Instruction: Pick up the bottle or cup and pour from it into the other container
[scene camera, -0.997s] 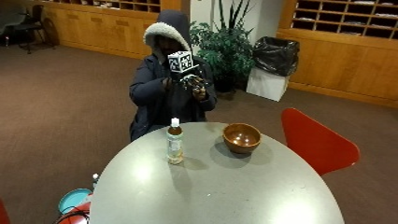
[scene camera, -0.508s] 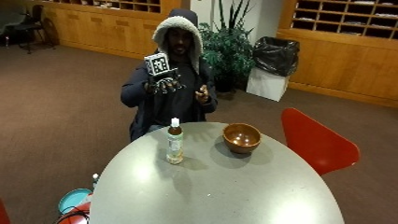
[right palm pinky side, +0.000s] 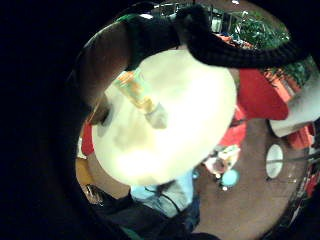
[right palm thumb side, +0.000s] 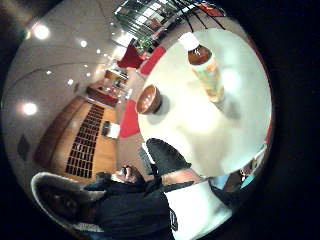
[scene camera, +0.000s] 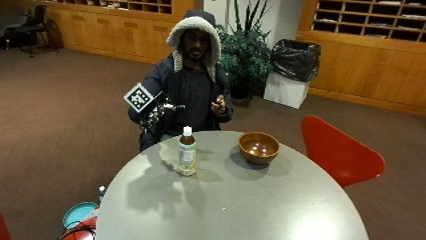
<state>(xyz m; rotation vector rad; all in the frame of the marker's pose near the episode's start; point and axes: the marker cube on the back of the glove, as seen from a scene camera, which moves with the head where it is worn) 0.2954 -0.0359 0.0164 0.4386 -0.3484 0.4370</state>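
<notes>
One bottle (scene camera: 187, 152) stands upright on the far left part of the round table (scene camera: 266, 210), and one wooden bowl (scene camera: 259, 147) sits to its right, apart from it, both near the far edge with a wide bare stretch of tabletop on the near side. The gloved right hand (scene camera: 154, 116) hovers just beyond the far left edge, above and left of the bottle, holding nothing; whether its fingers are straight or curled cannot be told. One red chair (scene camera: 338, 152) stands at the right rim.

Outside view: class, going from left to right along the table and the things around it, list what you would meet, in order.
Gloved right hand → bottle → wooden bowl → red chair
</notes>
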